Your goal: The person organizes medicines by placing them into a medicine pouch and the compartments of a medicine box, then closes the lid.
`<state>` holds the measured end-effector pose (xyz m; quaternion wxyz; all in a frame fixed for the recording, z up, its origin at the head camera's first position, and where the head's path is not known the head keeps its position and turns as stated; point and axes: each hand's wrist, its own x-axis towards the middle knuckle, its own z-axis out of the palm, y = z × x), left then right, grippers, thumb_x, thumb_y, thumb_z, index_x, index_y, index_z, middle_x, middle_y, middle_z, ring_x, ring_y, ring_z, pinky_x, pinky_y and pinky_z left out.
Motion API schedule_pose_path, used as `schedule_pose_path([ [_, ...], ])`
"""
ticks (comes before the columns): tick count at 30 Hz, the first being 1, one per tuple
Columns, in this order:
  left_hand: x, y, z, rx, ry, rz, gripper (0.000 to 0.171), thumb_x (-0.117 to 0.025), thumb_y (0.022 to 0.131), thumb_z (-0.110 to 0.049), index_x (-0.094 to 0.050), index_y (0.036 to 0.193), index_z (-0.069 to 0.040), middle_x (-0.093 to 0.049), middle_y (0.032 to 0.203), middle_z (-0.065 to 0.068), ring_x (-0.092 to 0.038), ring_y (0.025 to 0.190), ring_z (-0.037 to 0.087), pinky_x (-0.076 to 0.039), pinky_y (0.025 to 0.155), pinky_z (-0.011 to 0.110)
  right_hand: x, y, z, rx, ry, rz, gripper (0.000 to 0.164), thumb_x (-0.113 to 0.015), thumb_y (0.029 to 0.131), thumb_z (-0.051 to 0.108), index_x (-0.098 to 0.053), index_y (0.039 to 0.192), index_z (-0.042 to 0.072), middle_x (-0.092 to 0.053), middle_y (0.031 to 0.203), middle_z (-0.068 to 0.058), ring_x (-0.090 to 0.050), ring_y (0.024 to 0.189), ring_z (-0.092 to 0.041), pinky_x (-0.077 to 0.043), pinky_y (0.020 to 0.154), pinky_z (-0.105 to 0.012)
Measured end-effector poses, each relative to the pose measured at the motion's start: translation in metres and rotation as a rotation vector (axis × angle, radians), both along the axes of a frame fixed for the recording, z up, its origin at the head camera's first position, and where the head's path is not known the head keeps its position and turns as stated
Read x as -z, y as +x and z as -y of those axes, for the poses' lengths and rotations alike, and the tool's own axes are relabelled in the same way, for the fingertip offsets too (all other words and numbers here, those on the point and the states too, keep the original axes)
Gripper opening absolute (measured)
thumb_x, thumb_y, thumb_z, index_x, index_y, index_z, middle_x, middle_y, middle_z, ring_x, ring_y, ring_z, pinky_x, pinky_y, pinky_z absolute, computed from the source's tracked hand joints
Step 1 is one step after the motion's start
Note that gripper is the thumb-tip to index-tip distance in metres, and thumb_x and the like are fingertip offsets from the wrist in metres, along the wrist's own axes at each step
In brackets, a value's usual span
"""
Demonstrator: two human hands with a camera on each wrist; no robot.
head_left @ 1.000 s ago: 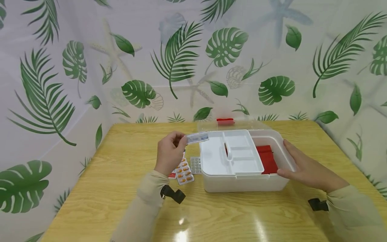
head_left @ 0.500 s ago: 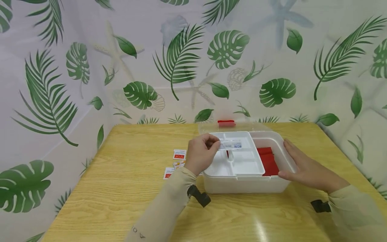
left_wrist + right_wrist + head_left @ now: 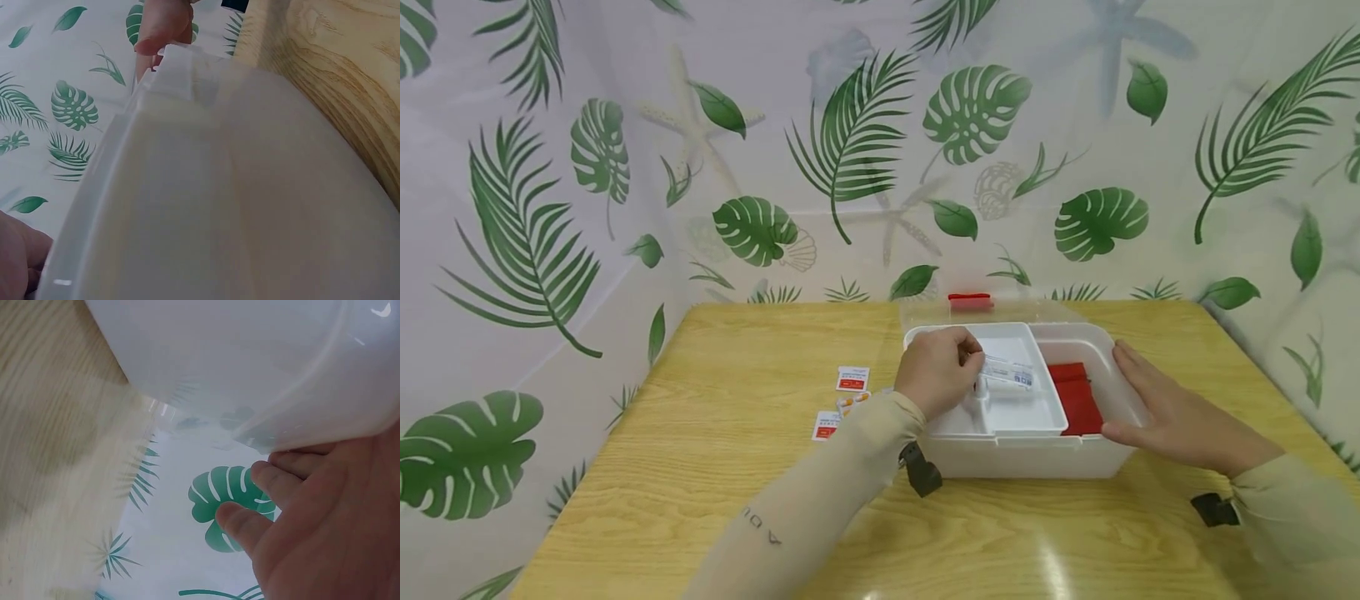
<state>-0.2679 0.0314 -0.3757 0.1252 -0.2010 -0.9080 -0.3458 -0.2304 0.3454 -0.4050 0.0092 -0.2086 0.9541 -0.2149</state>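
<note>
My left hand (image 3: 942, 371) pinches a narrow clear packet with blue print (image 3: 1009, 373) by its left end. It holds the packet over the divided white tray (image 3: 1026, 421). The tray sits in the top left part of a translucent white box (image 3: 1037, 460), and a red pouch (image 3: 1072, 400) shows in the uncovered right part. My right hand (image 3: 1176, 417) rests against the box's right end, thumb near the front rim and fingers fairly straight along the side. In the left wrist view, the box wall (image 3: 181, 200) hides the packet.
Left of the box, partly behind the left forearm, lie two white-and-red sachets (image 3: 853, 379) and a blister pack of orange capsules (image 3: 852, 402). Behind the box is its clear lid (image 3: 1022, 312), folded back, with a red latch (image 3: 970, 302). A leaf-patterned cloth (image 3: 865, 250) hangs behind the wooden table (image 3: 737, 375).
My left hand has carried the packet rightward from the box's left edge to over the tray, tipping its printed end down. The sachets have come into view. My right hand stays at the box.
</note>
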Motion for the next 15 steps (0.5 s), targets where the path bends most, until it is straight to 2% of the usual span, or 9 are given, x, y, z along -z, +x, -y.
schedule_pose_path([
  [6,-0.005,-0.002,-0.007,-0.015,-0.016,0.008,0.009,-0.067,0.087,-0.02,-0.068,0.078,-0.019,-0.055,0.064,-0.012,-0.051,0.064,0.005,-0.039,0.057,0.016,0.0,-0.001,0.0,0.001,-0.012,0.008,0.106,-0.069,0.085,0.045,0.002,0.154,0.006,0.002,0.16,-0.016,-0.01,0.141,-0.048,-0.027,0.096,-0.073],
  [15,-0.003,0.003,-0.016,-0.072,0.1,0.082,0.015,-0.068,0.084,-0.017,-0.066,0.07,-0.02,-0.055,0.06,-0.014,-0.052,0.064,0.006,-0.041,0.058,0.019,0.0,0.0,0.001,0.001,-0.019,0.015,0.104,-0.068,0.086,0.044,0.002,0.153,0.006,0.003,0.16,-0.015,-0.012,0.14,-0.049,-0.028,0.095,-0.073],
])
